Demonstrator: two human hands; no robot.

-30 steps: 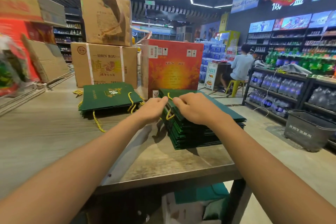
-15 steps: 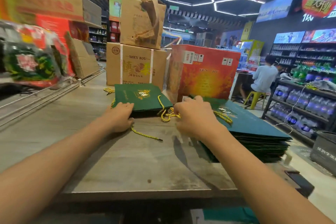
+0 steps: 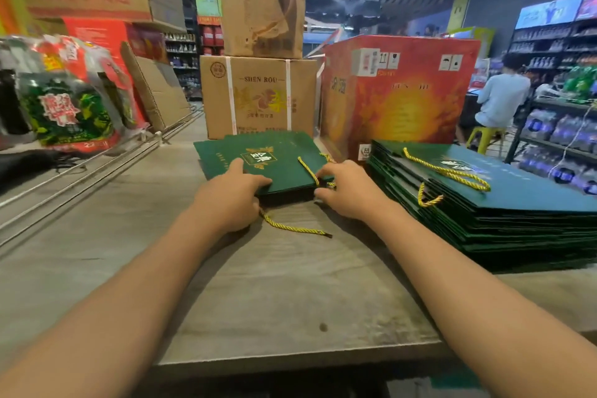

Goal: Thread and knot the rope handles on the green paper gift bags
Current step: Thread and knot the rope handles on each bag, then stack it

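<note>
Green paper gift bags [image 3: 258,158] lie flat in a small stack at the middle of the grey table [image 3: 274,294], and both hands are on the near edge of that stack. The left hand [image 3: 229,200] grips the near left corner, thumb on top of the uppermost bag and fingers curled under the edge. The right hand [image 3: 349,191] holds the near right corner, its fingers curled in at the edge where a yellow rope handle [image 3: 308,171] crosses the top bag; whether it pinches the rope itself I cannot tell. A loose end of yellow rope [image 3: 294,228] trails out from under the left hand onto the table, toward the near side.

Just right of the hands sits a much taller stack of the same green bags [image 3: 517,220], with a yellow rope loop [image 3: 449,173] lying on top. Beyond the small stack stands a brown carton [image 3: 258,97] with another torn carton [image 3: 261,3] on it, and a red-orange box [image 3: 400,94] to the right of those. At the far left lie plastic-wrapped packs [image 3: 68,107]. Far right, a person in a light shirt [image 3: 500,100] sits on a yellow stool [image 3: 481,136] by drink shelves [image 3: 562,126].
</note>
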